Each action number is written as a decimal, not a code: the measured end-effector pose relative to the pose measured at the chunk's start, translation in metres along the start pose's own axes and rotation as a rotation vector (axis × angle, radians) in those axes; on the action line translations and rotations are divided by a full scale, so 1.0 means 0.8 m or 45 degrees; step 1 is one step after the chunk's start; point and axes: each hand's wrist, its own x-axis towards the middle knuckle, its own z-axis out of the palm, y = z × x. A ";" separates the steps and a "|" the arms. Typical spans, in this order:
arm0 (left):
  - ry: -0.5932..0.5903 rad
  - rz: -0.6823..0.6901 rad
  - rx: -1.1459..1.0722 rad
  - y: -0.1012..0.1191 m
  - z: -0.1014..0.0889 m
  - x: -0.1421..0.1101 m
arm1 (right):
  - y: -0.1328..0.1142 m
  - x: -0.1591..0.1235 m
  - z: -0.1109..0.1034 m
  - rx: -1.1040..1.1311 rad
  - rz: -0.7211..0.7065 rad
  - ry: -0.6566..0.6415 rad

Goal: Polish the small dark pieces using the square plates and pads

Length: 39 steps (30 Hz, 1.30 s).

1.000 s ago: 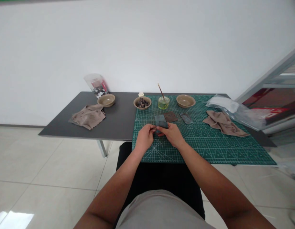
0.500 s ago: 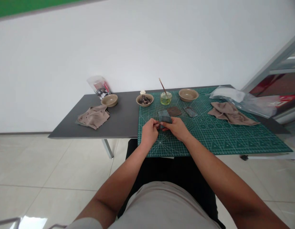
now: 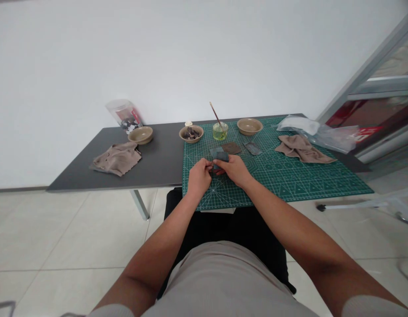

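Note:
Over the green cutting mat (image 3: 276,171) my two hands meet. My right hand (image 3: 239,171) is closed on a folded dark grey sheet (image 3: 221,156) that looks like sandpaper. My left hand (image 3: 200,177) is pinched shut against it; whatever lies between its fingertips is too small and covered to name. A paler grey-blue sheet (image 3: 216,151) shows just beyond the fingers. Behind it lie a brown sheet (image 3: 231,148) and another grey sheet (image 3: 253,148), both flat on the mat.
Along the back stand a bowl (image 3: 191,141) of dark chunks, a glass jar (image 3: 220,133) with a brush (image 3: 215,113) in yellowish liquid, and a second bowl (image 3: 249,127). Left are a cloth (image 3: 118,157), bowl (image 3: 140,135) and clear tub (image 3: 124,115); right, a cloth (image 3: 303,149) and plastic bag (image 3: 336,136).
The view has turned a little to the right, so everything sits farther left. Both hands keep together at the same spot on the mat; the grey sheet in my right hand has tilted slightly.

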 end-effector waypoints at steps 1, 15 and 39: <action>0.004 -0.007 -0.024 0.000 0.000 0.000 | 0.000 0.000 0.000 0.008 -0.002 -0.005; 0.032 0.001 -0.179 -0.005 -0.001 0.004 | 0.001 0.000 0.000 0.073 -0.003 0.043; 0.203 0.078 -0.245 -0.013 -0.004 0.001 | 0.001 0.003 -0.006 0.173 -0.052 -0.100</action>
